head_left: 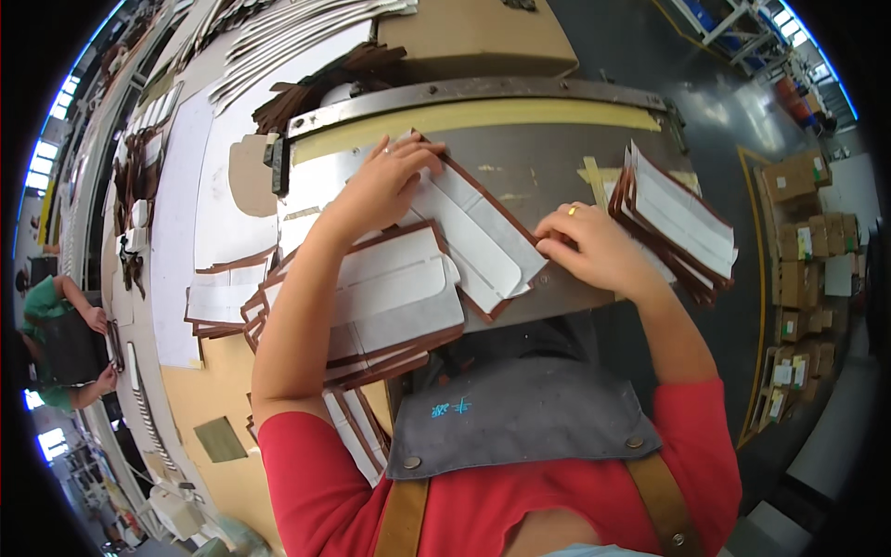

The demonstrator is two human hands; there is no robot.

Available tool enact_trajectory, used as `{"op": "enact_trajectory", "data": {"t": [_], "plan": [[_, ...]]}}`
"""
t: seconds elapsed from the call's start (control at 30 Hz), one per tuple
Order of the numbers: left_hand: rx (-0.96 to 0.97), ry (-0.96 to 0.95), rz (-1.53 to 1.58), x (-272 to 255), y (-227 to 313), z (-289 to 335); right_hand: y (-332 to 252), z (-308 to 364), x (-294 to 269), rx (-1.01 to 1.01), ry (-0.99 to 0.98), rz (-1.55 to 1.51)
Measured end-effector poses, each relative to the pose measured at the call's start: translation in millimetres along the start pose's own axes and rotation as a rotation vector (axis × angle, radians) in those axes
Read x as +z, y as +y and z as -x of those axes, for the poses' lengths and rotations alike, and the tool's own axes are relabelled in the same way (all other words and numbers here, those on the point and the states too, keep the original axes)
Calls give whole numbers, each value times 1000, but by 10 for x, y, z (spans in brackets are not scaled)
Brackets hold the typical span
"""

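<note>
A brown leather panel (478, 237) with a white backing and a thin brown border lies slantwise on the metal work plate (515, 153) in front of me. My left hand (385, 186) is closed over its far upper corner, fingers bent on the brown edge. At the panel's right edge, my right hand (594, 246) has thumb and forefinger pinched on the brown border. Under my left forearm sits a stack of similar panels (394, 302), which the slanted panel partly overlaps. My left thumb is mostly hidden.
More panels (682, 209) stand fanned at the plate's right end. A metal bar (483, 88) crosses the far side, with a cardboard box (473, 37) beyond. White strips (288, 42) and brown leather pieces lie far left. Another person's hands (97, 320) work at the left.
</note>
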State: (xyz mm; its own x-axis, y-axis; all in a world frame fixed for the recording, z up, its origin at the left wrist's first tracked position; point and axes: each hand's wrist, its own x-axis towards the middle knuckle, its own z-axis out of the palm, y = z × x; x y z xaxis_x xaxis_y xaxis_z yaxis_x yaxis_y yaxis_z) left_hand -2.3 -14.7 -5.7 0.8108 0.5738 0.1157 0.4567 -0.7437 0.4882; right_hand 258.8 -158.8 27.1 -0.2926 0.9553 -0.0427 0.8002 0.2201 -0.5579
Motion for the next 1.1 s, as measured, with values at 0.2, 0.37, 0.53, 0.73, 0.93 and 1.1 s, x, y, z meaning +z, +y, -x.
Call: {"op": "enact_trajectory", "data": {"t": [0.2, 0.37, 0.53, 0.73, 0.93, 1.1], "plan": [[-111, -105, -6, -192, 267, -130, 36, 239, 22, -4, 318, -104], [-158, -366, -150, -159, 1017, -43, 192, 404, 114, -45, 369, -161], [91, -89, -534, 609, 1652, 524, 233, 558, 121, -30, 369, -260], [107, 95, 13, 141, 1966, 506, 310, 533, 171, -136, 573, -452], [-31, 918, 897, -476, 1940, 541, 157, 326, 148, 96, 531, -1318], [-113, 1039, 1108, -317, 1562, 573, -30, 242, 46, -26, 519, -1478]]}}
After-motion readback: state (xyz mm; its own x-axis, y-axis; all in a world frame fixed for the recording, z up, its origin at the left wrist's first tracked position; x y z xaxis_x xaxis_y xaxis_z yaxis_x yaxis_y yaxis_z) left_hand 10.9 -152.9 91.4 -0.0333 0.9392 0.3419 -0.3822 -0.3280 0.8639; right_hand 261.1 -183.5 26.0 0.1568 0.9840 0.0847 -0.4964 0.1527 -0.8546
